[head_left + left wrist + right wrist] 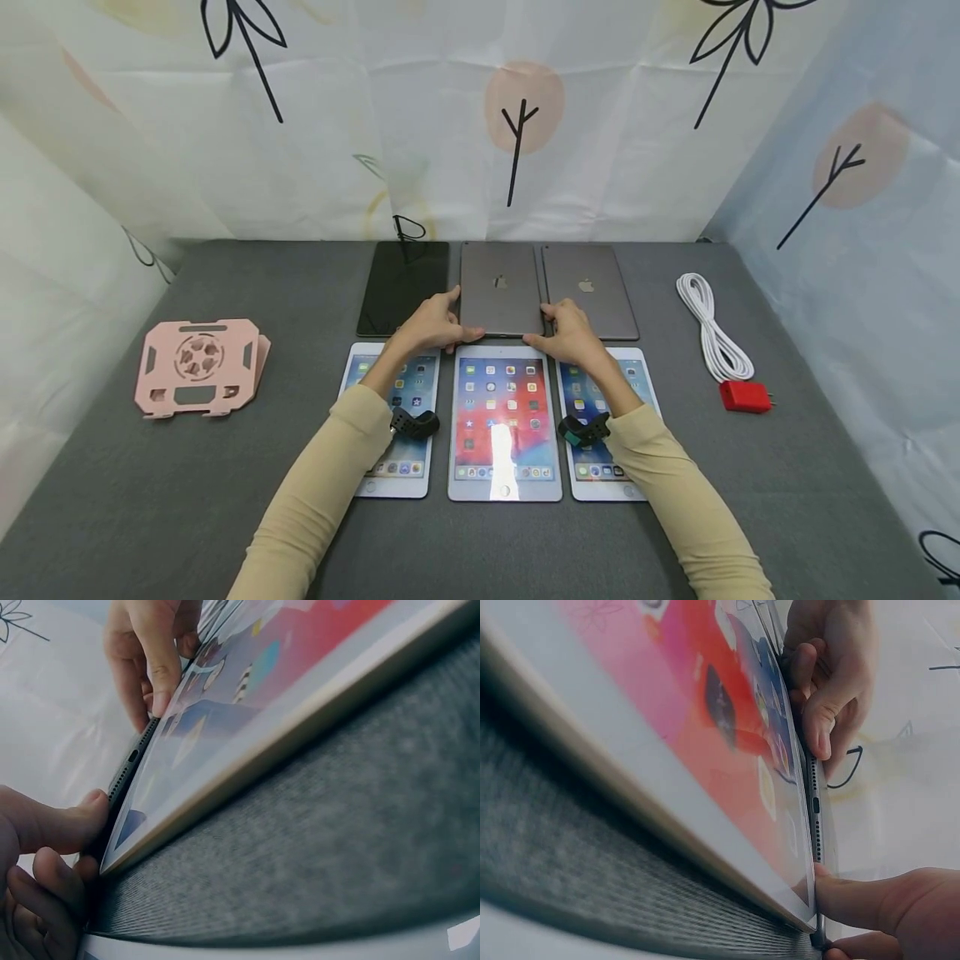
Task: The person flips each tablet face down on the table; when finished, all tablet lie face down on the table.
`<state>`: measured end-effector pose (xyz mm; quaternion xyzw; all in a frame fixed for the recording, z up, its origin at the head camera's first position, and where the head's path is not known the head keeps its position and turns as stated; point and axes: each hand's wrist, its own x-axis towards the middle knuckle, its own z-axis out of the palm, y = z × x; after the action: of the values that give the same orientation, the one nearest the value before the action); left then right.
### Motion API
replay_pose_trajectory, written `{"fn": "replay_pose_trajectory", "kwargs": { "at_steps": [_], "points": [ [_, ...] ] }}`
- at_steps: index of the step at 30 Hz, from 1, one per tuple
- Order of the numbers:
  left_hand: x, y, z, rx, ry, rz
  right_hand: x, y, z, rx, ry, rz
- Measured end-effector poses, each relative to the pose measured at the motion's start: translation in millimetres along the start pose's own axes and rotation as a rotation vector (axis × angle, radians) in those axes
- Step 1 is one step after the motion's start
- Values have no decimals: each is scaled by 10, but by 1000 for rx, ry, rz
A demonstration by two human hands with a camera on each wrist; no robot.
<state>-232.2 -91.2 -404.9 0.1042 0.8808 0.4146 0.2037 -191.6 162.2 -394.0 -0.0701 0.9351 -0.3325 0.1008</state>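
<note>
A grey tablet [500, 287] lies back side up in the middle of the far row, its port edge toward me. My left hand [437, 323] holds its near left corner, thumb on the near edge and fingers along the side. At the near right corner my right hand [567, 332] grips it the same way. In the left wrist view, the tablet's dark port edge [133, 755] runs between the two hands. Just in front lies a white tablet [504, 425] with its screen lit, close to that edge. Both forearms pass over the neighbouring white tablets.
Beside the grey tablet lie a black-screened tablet [405, 287] and another grey tablet [590, 292]. White lit tablets [395, 477] [609, 492] flank the near row. A pink stand [198, 367] sits left; a coiled white cable [716, 329] and red charger [746, 397] lie right.
</note>
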Motion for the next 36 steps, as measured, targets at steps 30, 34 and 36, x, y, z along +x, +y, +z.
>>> {"fn": "replay_pose_trajectory", "kwargs": {
  "at_steps": [30, 34, 36],
  "points": [
    [5, -33, -11, -9, -9, 12, -10, -69, 40, -12, 10, 5],
    [-30, -36, -10, -10, 7, 52, -14, -147, 45, -2, 14, -1],
    [-59, -36, -23, 2, 18, 83, -14, -197, 55, 8, 16, -17]
  ]
}}
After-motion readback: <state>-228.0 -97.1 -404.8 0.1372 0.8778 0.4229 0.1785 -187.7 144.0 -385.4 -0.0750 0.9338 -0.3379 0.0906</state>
